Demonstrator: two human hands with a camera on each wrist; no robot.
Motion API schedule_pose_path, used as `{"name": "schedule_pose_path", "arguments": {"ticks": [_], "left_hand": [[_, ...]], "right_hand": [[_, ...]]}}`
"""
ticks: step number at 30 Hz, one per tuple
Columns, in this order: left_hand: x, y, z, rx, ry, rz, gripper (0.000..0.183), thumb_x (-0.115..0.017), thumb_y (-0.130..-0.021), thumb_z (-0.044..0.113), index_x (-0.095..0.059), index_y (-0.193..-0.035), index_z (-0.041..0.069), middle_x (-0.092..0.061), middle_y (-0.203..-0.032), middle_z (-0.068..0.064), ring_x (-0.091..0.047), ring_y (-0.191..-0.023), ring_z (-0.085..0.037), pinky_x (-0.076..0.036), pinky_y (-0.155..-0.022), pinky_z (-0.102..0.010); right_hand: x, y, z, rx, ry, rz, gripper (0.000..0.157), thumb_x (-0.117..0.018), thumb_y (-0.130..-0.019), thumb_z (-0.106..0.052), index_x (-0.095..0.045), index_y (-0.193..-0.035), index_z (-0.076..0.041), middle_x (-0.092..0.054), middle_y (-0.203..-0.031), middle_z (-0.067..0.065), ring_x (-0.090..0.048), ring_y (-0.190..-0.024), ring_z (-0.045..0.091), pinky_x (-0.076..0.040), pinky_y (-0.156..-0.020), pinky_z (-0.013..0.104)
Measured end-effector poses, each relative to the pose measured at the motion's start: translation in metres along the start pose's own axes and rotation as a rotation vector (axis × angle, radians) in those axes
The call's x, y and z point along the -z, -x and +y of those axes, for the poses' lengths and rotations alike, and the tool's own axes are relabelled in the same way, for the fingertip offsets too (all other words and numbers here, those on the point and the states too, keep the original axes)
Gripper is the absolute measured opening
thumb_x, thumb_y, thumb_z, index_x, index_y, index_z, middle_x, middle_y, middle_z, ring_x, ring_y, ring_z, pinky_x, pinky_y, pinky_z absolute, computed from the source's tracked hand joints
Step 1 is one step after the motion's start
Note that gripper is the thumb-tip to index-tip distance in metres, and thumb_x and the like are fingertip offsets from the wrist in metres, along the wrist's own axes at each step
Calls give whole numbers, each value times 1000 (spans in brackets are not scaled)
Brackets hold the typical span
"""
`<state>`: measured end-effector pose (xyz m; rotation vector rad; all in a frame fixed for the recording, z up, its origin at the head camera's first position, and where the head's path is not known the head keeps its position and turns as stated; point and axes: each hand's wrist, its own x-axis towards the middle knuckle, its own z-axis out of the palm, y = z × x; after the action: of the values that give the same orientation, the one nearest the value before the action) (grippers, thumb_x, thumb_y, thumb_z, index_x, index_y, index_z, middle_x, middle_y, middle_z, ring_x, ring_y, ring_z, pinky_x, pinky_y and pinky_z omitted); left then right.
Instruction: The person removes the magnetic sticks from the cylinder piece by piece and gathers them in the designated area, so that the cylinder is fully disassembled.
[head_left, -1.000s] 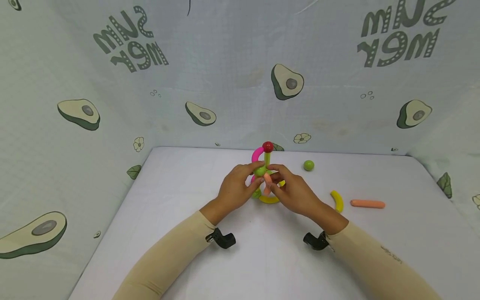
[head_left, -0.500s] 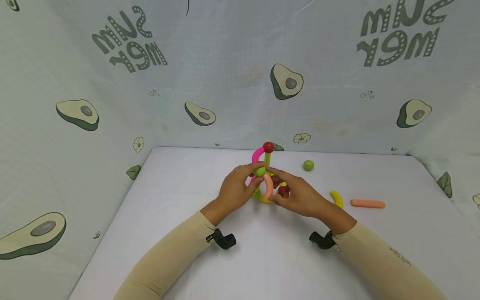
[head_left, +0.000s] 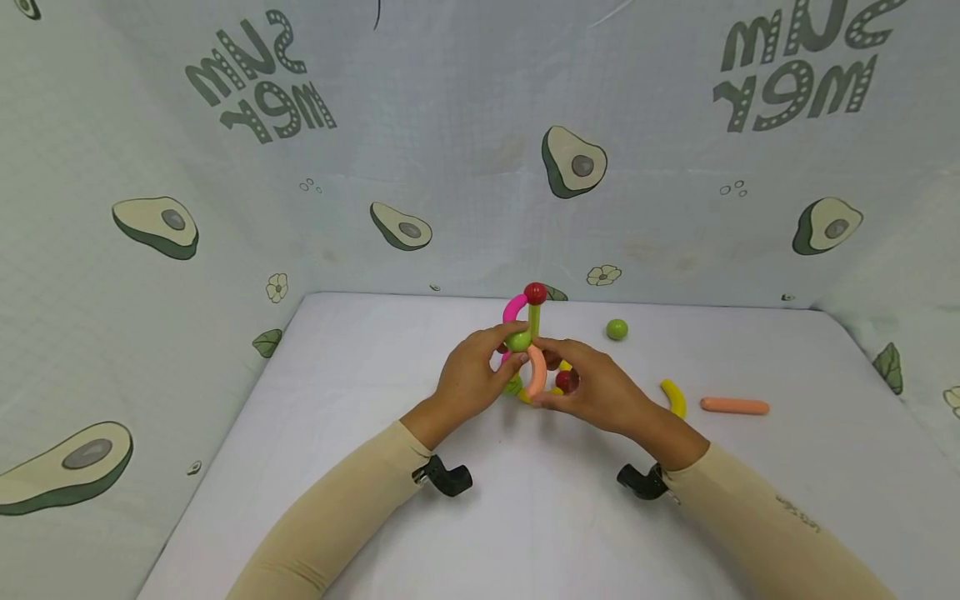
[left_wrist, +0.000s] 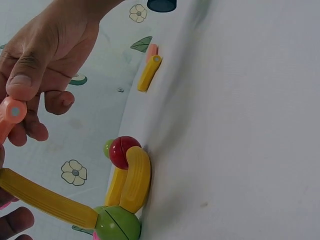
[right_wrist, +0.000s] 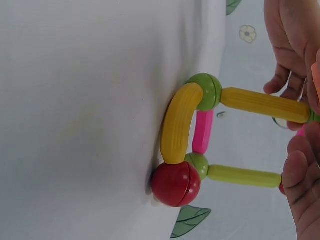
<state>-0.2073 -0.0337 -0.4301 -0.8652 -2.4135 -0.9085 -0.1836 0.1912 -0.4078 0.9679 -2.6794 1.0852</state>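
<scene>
Between the hands stands a built frame of magnetic balls and rods. My left hand (head_left: 472, 371) grips the green ball (head_left: 517, 340) at an upper corner. Thumb low and index finger high, my right hand (head_left: 600, 387) pinches a curved orange rod (head_left: 537, 371), whose upper end meets that ball. A red ball (head_left: 535, 293) tops the far green rod (right_wrist: 245, 176), beside a curved pink rod (head_left: 512, 310). The base shows a red ball (right_wrist: 175, 184), a curved yellow rod (right_wrist: 181, 125) and a green ball (left_wrist: 117, 223) under a straight yellow rod (left_wrist: 50, 197). Fingers hide part of the frame.
On the white table (head_left: 510, 517) lie a loose green ball (head_left: 617, 330), a curved yellow rod (head_left: 674, 398) and a straight orange rod (head_left: 735, 406), all right of the frame. A printed cloth (head_left: 480, 142) hangs behind the table.
The curved orange rod has turned, so its bend now shows bulging to the right. My right hand shifted slightly right, uncovering the lower red ball; its thumb then moved left to the rod's lower end.
</scene>
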Motion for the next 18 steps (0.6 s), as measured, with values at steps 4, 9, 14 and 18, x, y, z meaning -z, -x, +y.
{"name": "schedule_pose_path", "arguments": {"ticks": [4,9,14,18], "left_hand": [[0,-1,0,5,0,-6,49,-73,-98,26,-58,-143,15,-70,-108,-1,-63,-95,-19,-50,-73,-29],[1,-1,0,0,15,8,48,-74,-97,25,-59,-142,14,-69,-103,0,-63,-93,-21,-50,-72,-28],[2,-1,0,1,11,16,48,-75,-96,25,-60,-141,15,-68,-99,1,-62,-90,-18,-49,-70,-28],[1,0,0,1,11,15,48,-75,-97,26,-60,-141,14,-68,-99,1,-62,-90,-19,-49,-70,-27]], "right_hand": [[-2,-2,-3,-8,27,32,79,-95,-75,-26,-57,-142,-10,-58,-109,1,-59,-96,28,-59,-74,41],[-3,-4,-8,-20,33,35,77,-94,-75,-22,-56,-140,-6,-58,-108,4,-57,-96,27,-59,-74,41],[-4,-4,-11,-35,41,39,79,-96,-73,-24,-57,-140,-5,-58,-105,4,-58,-93,28,-59,-71,38],[-5,-4,-10,-37,49,44,79,-96,-73,-26,-57,-138,-5,-57,-104,2,-58,-90,27,-58,-70,36]]}}
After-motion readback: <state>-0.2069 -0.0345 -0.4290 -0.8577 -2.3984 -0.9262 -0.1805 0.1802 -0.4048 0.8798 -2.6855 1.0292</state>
